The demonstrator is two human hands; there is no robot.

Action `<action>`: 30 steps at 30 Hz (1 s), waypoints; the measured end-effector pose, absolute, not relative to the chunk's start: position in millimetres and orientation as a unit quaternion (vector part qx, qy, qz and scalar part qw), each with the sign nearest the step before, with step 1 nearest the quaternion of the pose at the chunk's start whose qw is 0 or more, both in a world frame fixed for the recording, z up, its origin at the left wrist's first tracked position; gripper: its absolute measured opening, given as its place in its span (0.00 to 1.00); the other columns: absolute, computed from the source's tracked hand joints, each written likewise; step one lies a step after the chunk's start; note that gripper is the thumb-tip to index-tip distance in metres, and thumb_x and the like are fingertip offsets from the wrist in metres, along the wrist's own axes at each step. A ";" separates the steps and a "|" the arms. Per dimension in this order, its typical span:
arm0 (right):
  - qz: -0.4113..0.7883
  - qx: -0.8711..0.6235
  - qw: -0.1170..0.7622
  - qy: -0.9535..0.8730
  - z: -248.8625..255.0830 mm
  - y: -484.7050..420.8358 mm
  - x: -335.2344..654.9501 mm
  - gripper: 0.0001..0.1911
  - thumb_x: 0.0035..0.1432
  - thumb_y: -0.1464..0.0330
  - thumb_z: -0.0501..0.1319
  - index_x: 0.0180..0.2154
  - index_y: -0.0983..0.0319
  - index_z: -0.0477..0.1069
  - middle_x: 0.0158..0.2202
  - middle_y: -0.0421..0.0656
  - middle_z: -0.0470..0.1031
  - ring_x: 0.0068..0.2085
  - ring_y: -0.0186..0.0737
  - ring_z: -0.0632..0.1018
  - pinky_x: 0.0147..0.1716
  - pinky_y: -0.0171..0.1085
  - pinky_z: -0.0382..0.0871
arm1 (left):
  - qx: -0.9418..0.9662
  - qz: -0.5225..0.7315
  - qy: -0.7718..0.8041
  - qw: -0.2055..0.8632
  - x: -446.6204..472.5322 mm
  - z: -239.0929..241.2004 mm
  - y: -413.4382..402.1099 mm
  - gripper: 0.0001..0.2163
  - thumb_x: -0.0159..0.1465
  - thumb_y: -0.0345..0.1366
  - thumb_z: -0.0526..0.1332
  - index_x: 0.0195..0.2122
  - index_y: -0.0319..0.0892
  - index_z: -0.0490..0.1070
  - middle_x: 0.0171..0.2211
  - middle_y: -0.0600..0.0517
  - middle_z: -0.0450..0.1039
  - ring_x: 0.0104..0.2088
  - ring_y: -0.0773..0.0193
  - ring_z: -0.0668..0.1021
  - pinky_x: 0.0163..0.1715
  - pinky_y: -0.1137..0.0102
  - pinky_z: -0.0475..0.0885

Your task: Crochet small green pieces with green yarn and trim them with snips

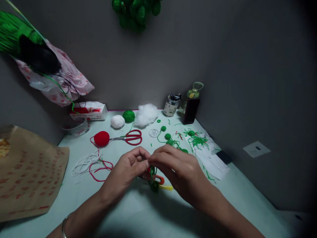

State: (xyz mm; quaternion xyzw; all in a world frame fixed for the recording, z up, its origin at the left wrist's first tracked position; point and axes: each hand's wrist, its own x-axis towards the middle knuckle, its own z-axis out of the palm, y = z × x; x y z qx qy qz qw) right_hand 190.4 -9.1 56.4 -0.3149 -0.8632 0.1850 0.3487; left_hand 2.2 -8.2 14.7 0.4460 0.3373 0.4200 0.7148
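My left hand (128,168) and my right hand (173,167) meet over the middle of the pale table (128,215), fingertips pinched together. Between them hangs a small green thread piece (153,180) with a green ball at its lower end. Just under the hands lie small orange-handled scissors (157,178) and a yellow stick (166,187). Both hands are closed on the green thread.
Red scissors (132,137), red yarn ball (101,138), white yarn ball (117,121) and green yarn ball (128,116) lie behind. White stuffing (146,115), a jar (171,105), a bottle (192,99), green scraps on paper (198,142), loose white and red cords (91,163), and a brown paper bag (27,172) at left.
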 end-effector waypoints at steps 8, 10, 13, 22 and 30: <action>0.520 -0.310 0.457 -0.652 69.5 -8.2 191.7 0.07 0.71 0.68 0.55 0.37 0.59 0.67 0.28 0.38 0.76 0.24 0.31 0.77 0.22 0.31 0.69 | 0.512 0.417 0.356 0.661 0.5 12.1 -7.1 0.09 0.64 0.38 0.65 0.33 0.43 0.65 0.30 0.57 0.69 0.32 0.66 0.72 0.34 0.72 0.64; 0.592 -0.285 0.482 -0.579 77.6 -3.6 201.0 0.07 0.71 0.67 0.56 0.37 0.58 0.67 0.21 0.33 0.69 0.23 0.32 0.77 0.25 0.32 0.72 | 0.519 0.413 0.358 0.657 -0.7 8.9 -4.7 0.08 0.64 0.37 0.65 0.33 0.43 0.65 0.31 0.56 0.69 0.33 0.66 0.72 0.34 0.71 0.65; 0.516 -0.291 0.621 -0.513 91.8 7.4 225.6 0.06 0.67 0.70 0.59 0.36 0.60 0.72 0.17 0.30 0.58 0.24 0.31 0.73 0.37 0.35 0.76 | 0.525 0.407 0.351 0.660 -3.0 5.7 -0.9 0.08 0.64 0.36 0.65 0.33 0.43 0.65 0.31 0.55 0.71 0.33 0.65 0.72 0.35 0.70 0.66; 0.270 -0.332 0.733 -0.529 103.3 15.7 259.5 0.07 0.61 0.76 0.62 0.33 0.61 0.77 0.20 0.34 0.64 0.27 0.33 0.73 0.44 0.43 0.75 | 0.483 0.379 0.330 0.717 -0.4 20.9 -4.8 0.06 0.63 0.37 0.68 0.36 0.41 0.73 0.27 0.56 0.76 0.28 0.68 0.78 0.32 0.73 0.71; 0.200 -0.321 0.373 -0.847 89.6 -7.3 229.2 0.07 0.65 0.74 0.63 0.40 0.59 0.79 0.35 0.42 0.71 0.36 0.35 0.74 0.33 0.35 0.68 | 0.468 0.392 0.322 0.724 -1.3 26.6 -6.3 0.04 0.63 0.37 0.69 0.36 0.43 0.79 0.29 0.55 0.78 0.29 0.70 0.79 0.34 0.76 0.73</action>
